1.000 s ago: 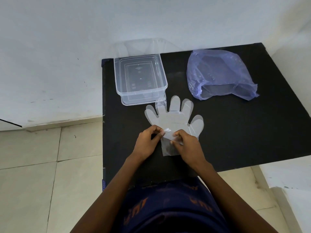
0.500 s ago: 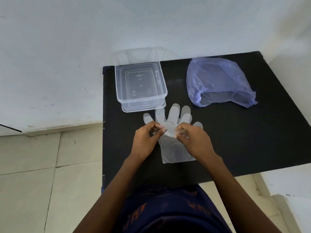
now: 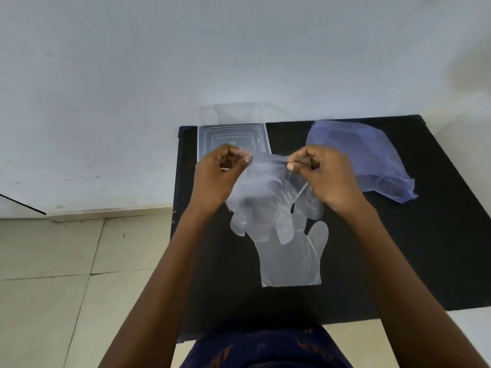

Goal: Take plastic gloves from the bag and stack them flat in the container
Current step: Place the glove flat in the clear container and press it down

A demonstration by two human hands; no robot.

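A clear plastic glove (image 3: 268,197) hangs in the air by its cuff, fingers pointing down. My left hand (image 3: 216,176) pinches the cuff's left corner and my right hand (image 3: 328,175) pinches the right corner. Below it, a second clear glove (image 3: 291,261) lies flat on the black table (image 3: 398,248). The clear rectangular container (image 3: 233,140) stands at the table's far left, just beyond my hands and partly hidden by them. The bluish plastic bag (image 3: 372,158) lies crumpled at the far right, its mouth facing me.
The container's clear lid (image 3: 239,114) leans against the white wall behind it. The table's left edge drops to a tiled floor (image 3: 66,274). My dark-clothed lap (image 3: 265,349) is at the near edge.
Both hands rose from the table and lifted the top glove by its cuff, away from the glove left lying flat. The camera tilted so the table sits lower in view.
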